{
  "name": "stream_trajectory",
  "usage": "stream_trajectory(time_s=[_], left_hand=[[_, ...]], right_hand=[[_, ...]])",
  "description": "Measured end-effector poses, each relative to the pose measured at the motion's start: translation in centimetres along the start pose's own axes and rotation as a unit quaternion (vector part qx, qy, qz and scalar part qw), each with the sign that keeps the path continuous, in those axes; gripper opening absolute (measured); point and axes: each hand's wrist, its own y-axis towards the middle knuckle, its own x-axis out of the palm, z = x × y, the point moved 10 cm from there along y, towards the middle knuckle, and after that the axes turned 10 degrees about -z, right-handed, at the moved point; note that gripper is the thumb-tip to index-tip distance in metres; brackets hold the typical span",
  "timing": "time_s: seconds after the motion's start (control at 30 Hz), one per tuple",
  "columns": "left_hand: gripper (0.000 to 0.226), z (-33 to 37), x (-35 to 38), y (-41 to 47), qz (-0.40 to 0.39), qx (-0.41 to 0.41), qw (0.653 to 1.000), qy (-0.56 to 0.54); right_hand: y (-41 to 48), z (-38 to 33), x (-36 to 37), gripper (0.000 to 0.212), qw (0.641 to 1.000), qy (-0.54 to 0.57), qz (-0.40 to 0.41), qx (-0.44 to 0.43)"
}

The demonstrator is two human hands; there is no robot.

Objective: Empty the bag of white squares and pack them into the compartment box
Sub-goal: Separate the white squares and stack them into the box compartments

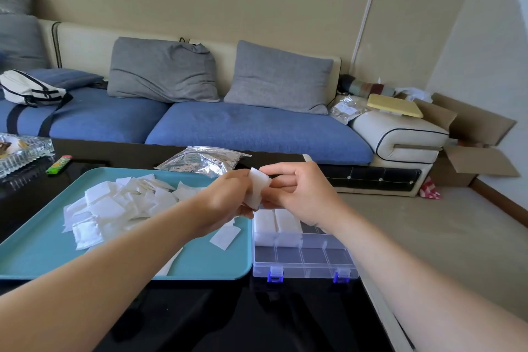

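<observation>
A pile of white squares [114, 206] lies on a teal tray [43, 254]. The silver foil bag [203, 161] lies flat behind the tray. A clear compartment box [303, 261] with blue latches stands right of the tray; its far compartments hold stacked white squares [278, 221], and the near row shows the dark table through it. Above the box's far edge, my left hand [228, 197] and my right hand [300, 194] both pinch a small stack of white squares [258, 188] held upright between them.
The black glossy table [228, 317] ends just right of the box, with beige floor beyond. A glass ashtray [23, 154] and a green lighter [58, 165] sit at the far left. A blue sofa [243, 128] runs behind the table.
</observation>
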Motion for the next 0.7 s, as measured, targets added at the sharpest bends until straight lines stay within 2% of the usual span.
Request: stream_trajectory(time_s=[0.17, 0.27, 0.43, 0.7], left_hand=[[0.041, -0.5, -0.1, 0.3, -0.01, -0.011, 1.0, 0.007], [0.027, -0.6, -0.3, 0.7, -0.008, -0.008, 0.998, 0.068], [0.036, -1.1, -1.1, 0.7, 0.011, -0.016, 0.992, 0.121], [0.039, -0.5, -0.8, 0.5, 0.002, 0.005, 0.999, 0.049]], right_hand=[[0.4, 0.4, 0.1, 0.025, 1.0, -0.015, 0.004, 0.01], [1.0, 1.2, 0.3, 0.024, 1.0, -0.012, 0.014, 0.014], [1.6, 1.9, 0.7, 0.025, 1.0, -0.004, 0.014, 0.025], [1.4, 1.8, 0.8, 0.032, 0.999, 0.045, -0.011, 0.027]])
